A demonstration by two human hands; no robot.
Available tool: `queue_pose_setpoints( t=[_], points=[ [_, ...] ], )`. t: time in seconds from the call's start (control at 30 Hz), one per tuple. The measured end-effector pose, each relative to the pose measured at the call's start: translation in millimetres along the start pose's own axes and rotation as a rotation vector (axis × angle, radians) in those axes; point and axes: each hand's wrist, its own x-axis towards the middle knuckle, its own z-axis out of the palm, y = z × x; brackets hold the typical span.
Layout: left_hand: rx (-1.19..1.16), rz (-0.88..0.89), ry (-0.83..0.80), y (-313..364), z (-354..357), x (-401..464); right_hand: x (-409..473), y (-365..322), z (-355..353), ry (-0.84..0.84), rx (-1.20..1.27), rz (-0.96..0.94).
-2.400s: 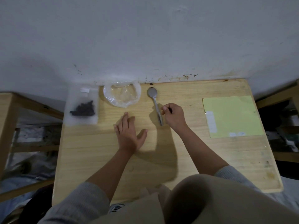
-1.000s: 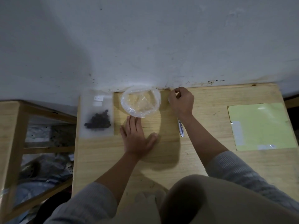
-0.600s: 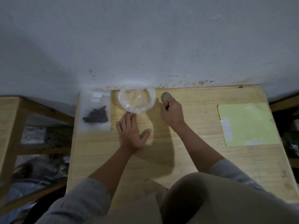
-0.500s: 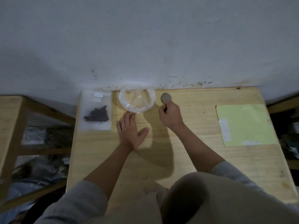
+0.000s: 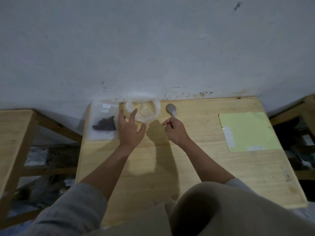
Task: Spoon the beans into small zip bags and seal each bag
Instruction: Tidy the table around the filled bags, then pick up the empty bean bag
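Spoon (image 5: 171, 109) handle pinched in my right grip (image 5: 176, 131); left grip (image 5: 130, 129) spread, fingertips at the clear bag (image 5: 144, 110) rim.

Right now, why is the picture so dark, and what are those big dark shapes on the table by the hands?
In the head view the light is dim and grey; the dark shapes are shadows that the left hand, the right hand and their arms cast on the wooden table. The wide lens bends the table's edges. The clear bag catches a pale shine.
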Motion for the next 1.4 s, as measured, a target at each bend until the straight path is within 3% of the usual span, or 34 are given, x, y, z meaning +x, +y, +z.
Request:
queue_pose_setpoints(
  t=[0.2, 0.53, 0.73, 0.97, 1.17, 1.4],
  points=[
    [-0.018, -0.091, -0.122, -9, -7, 19, -7, -7, -1, 0.181, 0.175, 0.186],
    [-0.174, -0.113, -0.052, -4, -30, 19, -24, -15, 12, 0.349, 0.267, 0.312],
    [-0.297, -0.103, -0.048, 5, -36, 0, -38, -13, 12, 0.357, 0.706, 0.455],
    [-0.423, -0.1, -0.091, 46, -18, -38, -57, 3, -19, 0.333, 1.012, 0.484],
    [-0.462, 0.003, -0.206, 118, 28, -75, -82, 43, -100, 0.482, 0.75, 0.466],
    [-0.559, 0.196, -0.475, 246, 110, -133, -147, 114, -217, 0.985, 0.482, 0.349]
  ],
)
